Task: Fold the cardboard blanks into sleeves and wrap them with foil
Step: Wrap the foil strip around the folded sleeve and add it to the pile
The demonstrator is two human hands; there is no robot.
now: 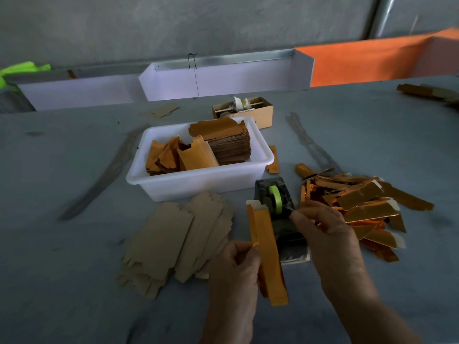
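Left hand low in my view, fingers curled round the foil-wrapped sleeve, held tilted above the worktop. Right hand pinches at the tape dispenser, by the green roll (the tape itself I can't make out). My worry: a crooked pull, tape sticking to itself, or the foil seam springing open before it's taped. Plain blanks wait just left.
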